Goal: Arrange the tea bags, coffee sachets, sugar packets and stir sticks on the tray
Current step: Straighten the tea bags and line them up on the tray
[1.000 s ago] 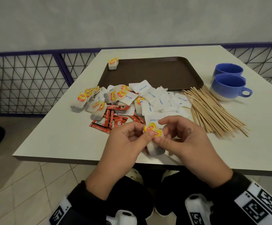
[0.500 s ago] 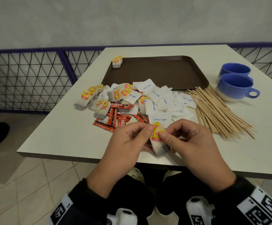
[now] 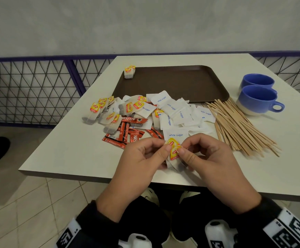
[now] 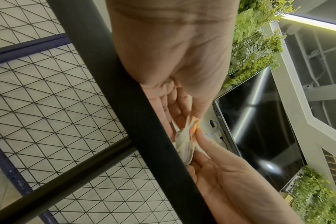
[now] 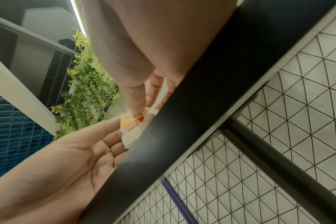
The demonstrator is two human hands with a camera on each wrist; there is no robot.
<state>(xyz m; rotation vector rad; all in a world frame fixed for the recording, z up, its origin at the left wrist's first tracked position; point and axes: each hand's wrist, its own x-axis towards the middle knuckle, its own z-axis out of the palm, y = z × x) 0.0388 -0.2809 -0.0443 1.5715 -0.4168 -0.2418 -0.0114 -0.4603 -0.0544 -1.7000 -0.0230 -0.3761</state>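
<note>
The left hand and the right hand meet at the near counter edge, backs turned up, wrists in black sleeves. Each pinches with thumb and forefinger, the remaining fingers curled loosely under; the two thumb tips nearly touch.

"white sugar" stands in blue on the sugar packets, clearest on the nearest packet; "NESCAFE CLASSIC" reads in white on a red sachet, and "NES" on another sachet (the rest of the word is hidden); "Lipton" shows in red on the yellow tag pinched between both hands, and on the tags of the loose tea bags; the tags of the tea bags on the tray are too small to read; black-and-white square code markers sit on the cuffs.
</note>
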